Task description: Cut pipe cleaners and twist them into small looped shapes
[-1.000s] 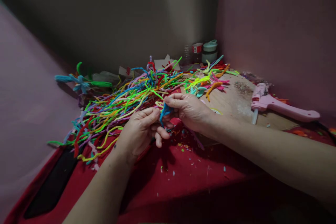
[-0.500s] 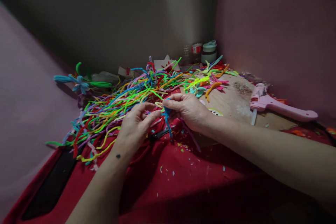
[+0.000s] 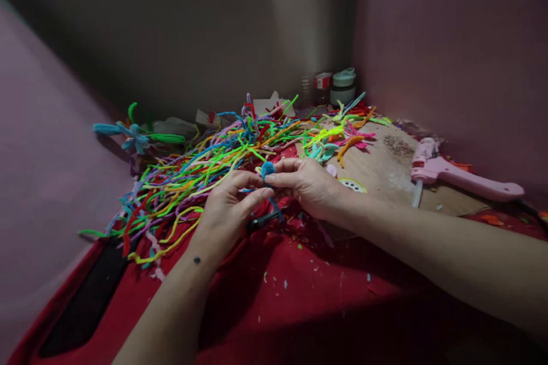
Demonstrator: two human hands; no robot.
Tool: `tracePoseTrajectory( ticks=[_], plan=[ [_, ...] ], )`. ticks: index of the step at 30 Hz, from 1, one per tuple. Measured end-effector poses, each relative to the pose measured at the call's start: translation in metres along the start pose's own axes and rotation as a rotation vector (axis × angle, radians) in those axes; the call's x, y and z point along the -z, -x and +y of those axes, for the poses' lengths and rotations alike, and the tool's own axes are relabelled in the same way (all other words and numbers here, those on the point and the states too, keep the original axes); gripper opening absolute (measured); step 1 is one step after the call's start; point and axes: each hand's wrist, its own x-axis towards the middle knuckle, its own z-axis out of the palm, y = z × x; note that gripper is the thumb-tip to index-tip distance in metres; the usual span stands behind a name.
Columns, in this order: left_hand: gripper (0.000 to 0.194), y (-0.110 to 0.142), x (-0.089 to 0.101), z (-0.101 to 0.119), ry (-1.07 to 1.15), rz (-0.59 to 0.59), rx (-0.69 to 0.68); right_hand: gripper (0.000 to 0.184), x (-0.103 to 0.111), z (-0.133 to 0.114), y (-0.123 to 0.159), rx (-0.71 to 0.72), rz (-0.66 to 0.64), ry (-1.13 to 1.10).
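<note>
Both hands meet over a red cloth (image 3: 299,296). My left hand (image 3: 229,205) and my right hand (image 3: 306,185) pinch a blue pipe cleaner (image 3: 268,170) between their fingertips; its top is curled into a small ball and its tail hangs down between the hands. A black-handled tool (image 3: 262,220) lies just under the left fingers. Behind the hands spreads a big heap of coloured pipe cleaners (image 3: 201,168).
A pink glue gun (image 3: 454,175) lies on a wooden board (image 3: 381,168) at the right. Small jars (image 3: 342,85) stand in the back corner. A blue pipe-cleaner flower (image 3: 132,137) sits at the far left. Scraps litter the cloth. Walls close in behind and right.
The blue pipe cleaner, first a loose bent strand between the hands, is now coiled into a small ball at the fingertips. Both hands have shifted slightly up and together.
</note>
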Motion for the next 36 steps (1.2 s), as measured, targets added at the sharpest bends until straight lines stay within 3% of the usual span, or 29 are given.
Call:
tracePoseTrajectory(
  ticks=[4, 9, 12, 15, 19, 26, 32, 36],
  plan=[
    [0.013, -0.001, 0.007, 0.0, 0.179, 0.133, 0.015, 0.011, -0.004, -0.006, 0.005, 0.069, -0.02, 0.208],
    [0.018, 0.001, 0.007, -0.002, 0.432, -0.031, 0.154, 0.012, -0.006, -0.009, 0.01, 0.046, -0.091, 0.372],
    [0.014, 0.001, 0.006, -0.004, 0.456, -0.048, 0.165, 0.012, -0.004, -0.008, 0.009, 0.05, -0.106, 0.403],
    [0.011, 0.002, 0.0, -0.003, 0.409, 0.039, 0.132, 0.012, -0.002, -0.005, 0.008, 0.064, -0.113, 0.408],
    [0.009, 0.007, -0.008, 0.002, 0.119, 0.209, 0.053, 0.015, -0.004, -0.003, 0.008, 0.082, -0.069, 0.468],
    [0.01, 0.011, -0.011, 0.002, -0.157, 0.277, -0.066, 0.025, -0.008, 0.001, 0.009, 0.155, -0.04, 0.61],
    [0.012, 0.007, -0.011, 0.0, 0.06, 0.203, -0.032, 0.024, -0.006, 0.004, 0.007, 0.163, -0.036, 0.711],
    [0.014, 0.002, -0.005, -0.005, -0.023, 0.116, -0.047, 0.025, -0.007, 0.0, 0.008, 0.126, -0.019, 0.71]
  ],
)
